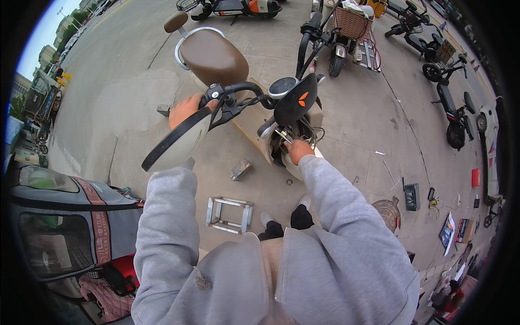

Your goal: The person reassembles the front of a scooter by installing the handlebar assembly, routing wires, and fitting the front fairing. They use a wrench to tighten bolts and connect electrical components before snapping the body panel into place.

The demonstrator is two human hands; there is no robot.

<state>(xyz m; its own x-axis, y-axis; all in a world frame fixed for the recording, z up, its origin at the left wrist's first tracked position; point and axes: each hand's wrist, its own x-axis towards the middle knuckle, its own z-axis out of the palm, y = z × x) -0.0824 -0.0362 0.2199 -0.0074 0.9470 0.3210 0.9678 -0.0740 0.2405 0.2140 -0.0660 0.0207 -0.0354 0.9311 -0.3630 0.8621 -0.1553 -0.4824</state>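
Work at the opened front of a scooter, seen from the head; clock directions are taken from the centre of the view, twelve at the top edge. Nearest, at six o'clock, is a grey jacket (346,244), its sleeves reaching upward. The right hand (299,151), between two and three o'clock, has its fingers pinching a slim silvery piece (283,135) at the cavity, beside loose wires (314,131); the exact fingertip contact is hidden. The left hand (184,111), at ten o'clock, has its fingers curled about one end of the handlebar (244,86), partly covered by a round mirror (187,142). The scooter (232,111) extends from the centre toward eleven o'clock, where its brown seat (214,57) lies beyond the handlebar. On the ground, a metal block (240,169) lies just left of centre, and a square metal frame (246,218) stands at seven o'clock. Farther out are a wrench (379,153) at three o'clock and a round cover (385,214) near four. A covered vehicle (43,192) occupies the side between eight and nine. Farthest, a parked two-wheeler with a wicker basket (351,24) stands at one o'clock.
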